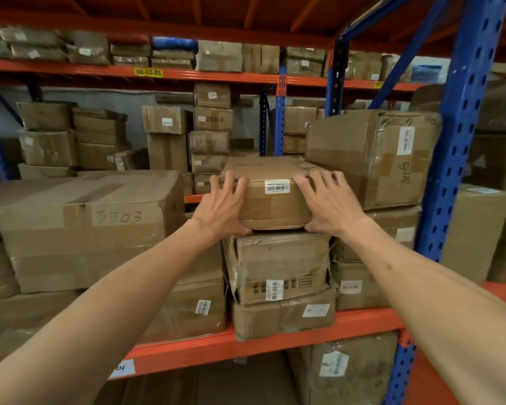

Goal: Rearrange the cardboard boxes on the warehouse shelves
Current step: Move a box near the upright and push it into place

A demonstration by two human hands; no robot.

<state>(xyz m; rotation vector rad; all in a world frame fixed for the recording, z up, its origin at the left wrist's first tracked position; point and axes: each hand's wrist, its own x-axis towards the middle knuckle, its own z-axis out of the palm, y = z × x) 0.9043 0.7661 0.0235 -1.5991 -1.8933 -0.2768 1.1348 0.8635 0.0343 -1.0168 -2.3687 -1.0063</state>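
Note:
A flat taped cardboard box (272, 197) with a white barcode label lies on top of a stack of two more boxes (279, 270) on the orange middle shelf (362, 318). My left hand (221, 207) grips its left front corner, fingers over the top edge and thumb under the bottom. On the right front corner my right hand (329, 204) holds it the same way. The box's rear part is hidden behind its own top.
A large box marked 3503 (85, 223) stands close on the left. Another big box (371, 159) sits close on the right. A blue upright (462, 141) rises at the right. Stacked boxes fill the far rack (211, 133).

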